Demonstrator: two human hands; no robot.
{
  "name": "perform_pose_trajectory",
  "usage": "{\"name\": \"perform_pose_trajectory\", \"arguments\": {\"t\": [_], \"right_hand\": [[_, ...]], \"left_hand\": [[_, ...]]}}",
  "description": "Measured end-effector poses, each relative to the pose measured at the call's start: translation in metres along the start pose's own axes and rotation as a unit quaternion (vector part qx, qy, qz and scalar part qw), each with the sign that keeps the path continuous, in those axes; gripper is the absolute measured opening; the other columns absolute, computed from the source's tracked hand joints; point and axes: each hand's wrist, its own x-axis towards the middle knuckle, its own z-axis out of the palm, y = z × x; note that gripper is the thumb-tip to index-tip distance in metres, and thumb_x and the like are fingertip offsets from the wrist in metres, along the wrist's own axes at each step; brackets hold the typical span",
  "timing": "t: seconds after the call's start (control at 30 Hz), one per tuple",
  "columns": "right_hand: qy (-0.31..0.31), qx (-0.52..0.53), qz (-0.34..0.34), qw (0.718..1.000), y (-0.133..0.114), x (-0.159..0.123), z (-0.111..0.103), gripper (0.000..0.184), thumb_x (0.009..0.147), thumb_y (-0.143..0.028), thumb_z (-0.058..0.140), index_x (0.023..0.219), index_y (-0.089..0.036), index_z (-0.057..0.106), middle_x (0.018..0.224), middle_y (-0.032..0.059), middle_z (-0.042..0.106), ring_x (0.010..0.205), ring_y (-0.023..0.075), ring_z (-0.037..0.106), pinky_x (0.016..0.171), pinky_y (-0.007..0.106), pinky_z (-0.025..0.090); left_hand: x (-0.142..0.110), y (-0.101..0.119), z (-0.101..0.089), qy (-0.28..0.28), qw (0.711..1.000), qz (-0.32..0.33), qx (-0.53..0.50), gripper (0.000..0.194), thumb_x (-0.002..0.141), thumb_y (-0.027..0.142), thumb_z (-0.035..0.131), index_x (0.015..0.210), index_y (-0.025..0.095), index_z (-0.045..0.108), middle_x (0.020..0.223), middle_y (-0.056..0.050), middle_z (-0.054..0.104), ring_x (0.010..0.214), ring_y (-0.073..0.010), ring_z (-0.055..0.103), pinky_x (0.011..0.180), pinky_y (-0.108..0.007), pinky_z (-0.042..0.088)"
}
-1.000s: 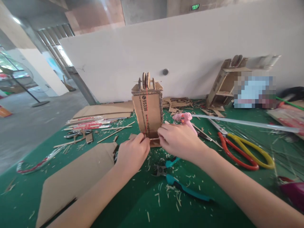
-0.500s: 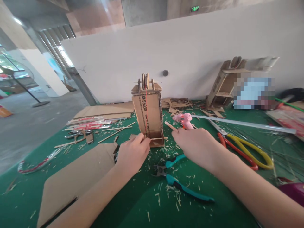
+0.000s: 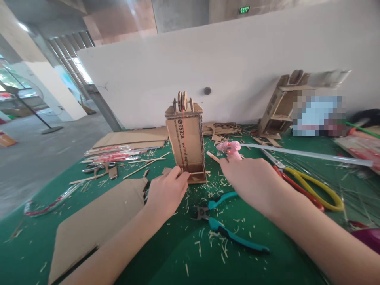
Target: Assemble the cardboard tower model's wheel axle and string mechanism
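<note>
A cardboard tower (image 3: 190, 138) with printed writing and round cardboard discs at its top stands upright on the green table. My left hand (image 3: 168, 188) is closed at its lower left corner. A thin wooden stick (image 3: 198, 172) runs from those fingertips across the tower's base. My right hand (image 3: 251, 178) is at the handle of a pink glue gun (image 3: 233, 147), from which a long clear glue stick (image 3: 305, 153) extends rightward. The right fingers are hidden, so their grip does not show. A flat wooden stick (image 3: 213, 156) lies beside that hand, pointing at the tower.
Between my arms lie teal-handled cutting pliers (image 3: 221, 225) amid wood slivers. Large scissors (image 3: 311, 186) with red and yellow handles lie at right. A cardboard sheet (image 3: 97, 221) is under my left forearm. Another cardboard tower (image 3: 274, 111) leans near the white board (image 3: 166, 75).
My right hand has shifted slightly right and up, closer around the glue gun's handle. My left hand and the tower have stayed almost still.
</note>
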Motion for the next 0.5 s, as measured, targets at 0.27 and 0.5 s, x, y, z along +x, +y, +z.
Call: {"name": "perform_pose_trajectory", "arguments": {"t": [0.27,0.5], "right_hand": [[-0.015,-0.001,0.034,0.999,0.004,-0.001,-0.021,0.015,0.082,-0.017,0.050,0.078,-0.019,0.065,0.057,0.0076,0.057,0.054,0.0226,0.058,0.048,0.029,0.032],[0.029,0.038,0.022,0.999,-0.006,0.002,-0.016,0.019,0.087,-0.021,0.045,0.086,-0.018,0.064,0.069,0.0090,0.061,0.064,0.0234,0.059,0.056,0.031,0.034]], "left_hand": [[0.001,0.001,0.001,0.015,1.000,0.003,0.015,0.018,0.090,0.018,0.044,0.089,0.021,0.062,0.076,-0.002,0.057,0.060,-0.0142,0.055,0.046,-0.024,0.027],[0.000,0.001,0.002,0.017,1.000,0.001,0.022,0.018,0.089,0.018,0.044,0.090,0.022,0.062,0.077,-0.001,0.057,0.058,-0.0152,0.055,0.044,-0.026,0.027]]}}
